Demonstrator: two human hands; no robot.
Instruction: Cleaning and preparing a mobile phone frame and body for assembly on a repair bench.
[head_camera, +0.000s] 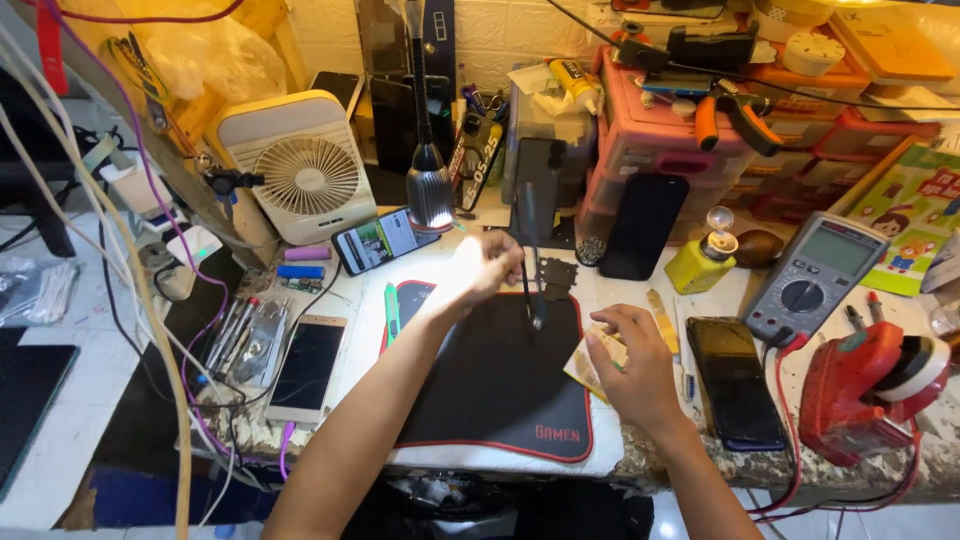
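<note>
The left hand (487, 266) pinches slim black tweezers (529, 290) above the black red-edged work mat (480, 390). The right hand (632, 365) grasps a small flat beige packet (587, 362), with a yellow squat dispenser bottle (703, 262) near behind.

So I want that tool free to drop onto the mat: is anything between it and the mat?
Nothing visible. The left hand holds the tool with its tip over bare mat; the right hand, holding a small yellowish piece, is off to the side.
</note>
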